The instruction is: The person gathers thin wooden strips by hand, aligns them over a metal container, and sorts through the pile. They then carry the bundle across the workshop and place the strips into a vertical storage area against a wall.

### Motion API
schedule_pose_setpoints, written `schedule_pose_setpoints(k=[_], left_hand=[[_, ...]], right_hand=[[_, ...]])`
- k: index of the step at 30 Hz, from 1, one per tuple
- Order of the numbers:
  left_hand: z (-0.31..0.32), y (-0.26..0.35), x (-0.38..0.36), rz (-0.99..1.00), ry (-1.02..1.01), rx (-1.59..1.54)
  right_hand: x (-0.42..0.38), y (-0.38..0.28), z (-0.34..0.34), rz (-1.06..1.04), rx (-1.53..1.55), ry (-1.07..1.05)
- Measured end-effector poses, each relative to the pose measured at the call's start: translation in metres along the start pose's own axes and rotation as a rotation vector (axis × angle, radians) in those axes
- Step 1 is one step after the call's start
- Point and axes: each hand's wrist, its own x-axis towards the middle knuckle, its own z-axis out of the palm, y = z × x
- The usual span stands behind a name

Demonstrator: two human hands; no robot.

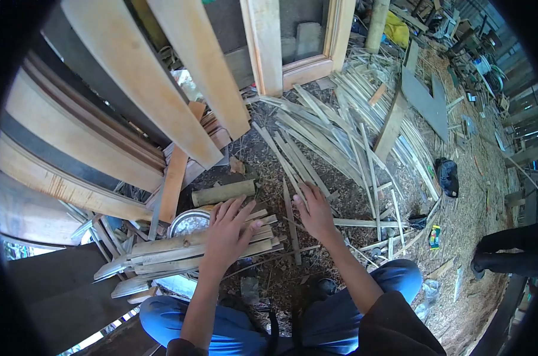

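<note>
My left hand (227, 234) lies over a stack of thin wooden strips (177, 252), fingers stretched out and thumb apart. The stack rests at my left, partly over a round tin (189, 222) with a pale top. Over the ground to the right, my right hand (317, 216) reaches forward with thumb and fingers apart. Its fingertips are right at the near ends of a few loose wooden strips (290, 157). Between my hands a narrow pointed strip (291, 222) lies on the ground. Just beyond my left hand sits a short round piece of wood (223, 193).
Wide planks (144, 83) and framed panels (85, 136) lean at the left. A wooden frame (307, 71) stands ahead. Many strips (364, 142) litter the ground, with a black bag (447, 177) beside them. At right, a person's dark-clothed leg (509, 252) shows.
</note>
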Motion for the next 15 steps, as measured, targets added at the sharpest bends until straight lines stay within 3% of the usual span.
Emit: schedule_pose_setpoints(k=[5, 9, 13, 15], left_hand=[[0.022, 0.016, 0.034, 0.067, -0.054, 0.001], [0.032, 0.03, 0.047, 0.113, -0.097, 0.034], [0.032, 0.028, 0.05, 0.08, -0.154, 0.059], [0.029, 0.031, 0.051, 0.082, -0.151, 0.049]], right_hand=[[-0.011, 0.083, 0.02, 0.137, -0.178, -0.055], [-0.012, 0.106, 0.029, 0.141, -0.253, -0.164], [-0.005, 0.113, 0.046, 0.144, -0.21, -0.103], [-0.004, 0.11, 0.047, 0.129, -0.399, -0.118]])
